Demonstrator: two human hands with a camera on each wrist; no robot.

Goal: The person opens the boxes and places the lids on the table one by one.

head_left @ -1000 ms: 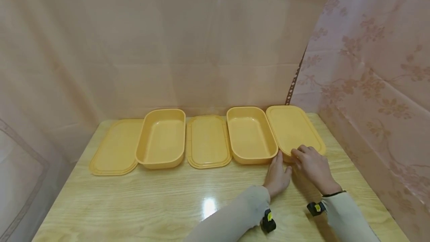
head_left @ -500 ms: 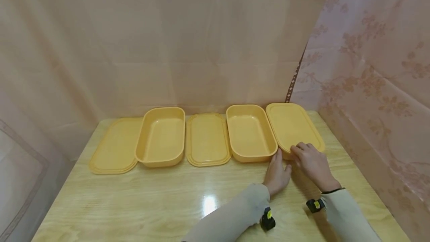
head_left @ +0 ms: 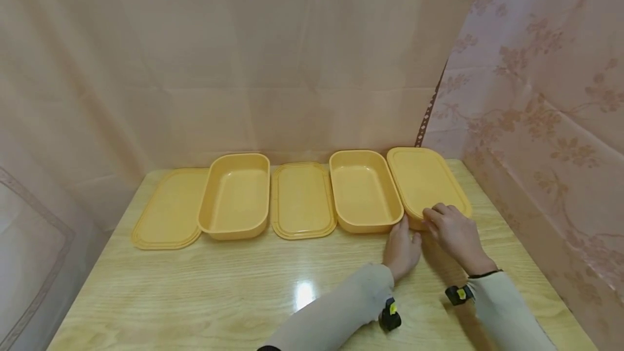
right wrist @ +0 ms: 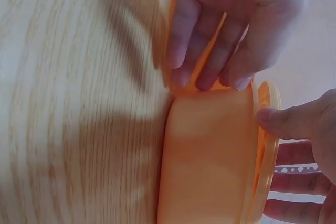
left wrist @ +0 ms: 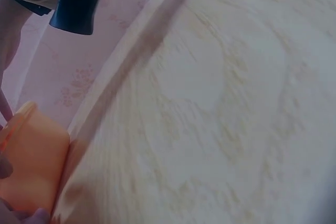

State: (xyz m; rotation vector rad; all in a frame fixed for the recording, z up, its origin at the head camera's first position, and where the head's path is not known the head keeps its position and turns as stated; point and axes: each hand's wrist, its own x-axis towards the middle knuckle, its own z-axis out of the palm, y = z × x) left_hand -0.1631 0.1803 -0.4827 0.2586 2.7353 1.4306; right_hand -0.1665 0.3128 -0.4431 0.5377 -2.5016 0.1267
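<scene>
At the right end of a row stands a yellow plastic food container (right wrist: 207, 156) with its matching lid (head_left: 425, 180) on top. A narrow gap shows between lid and rim in the right wrist view. My right hand (head_left: 455, 238) pinches the lid's near edge, thumb at the rim and fingers spread over the top. My left hand (head_left: 402, 253) touches the container's near left corner, its fingers extended along the side between this container and the neighbouring open one (head_left: 366, 191). Only fingertips of the left hand show in the left wrist view.
Another open container (head_left: 235, 196) stands left of centre. One loose lid (head_left: 303, 199) lies between the open containers, and another lid (head_left: 170, 207) lies at the far left. Curtains (head_left: 273, 69) hang behind and beside the wooden table (head_left: 219, 297).
Both hands stay at the same container and lid, with hardly any movement. The head view has shifted very slightly.
</scene>
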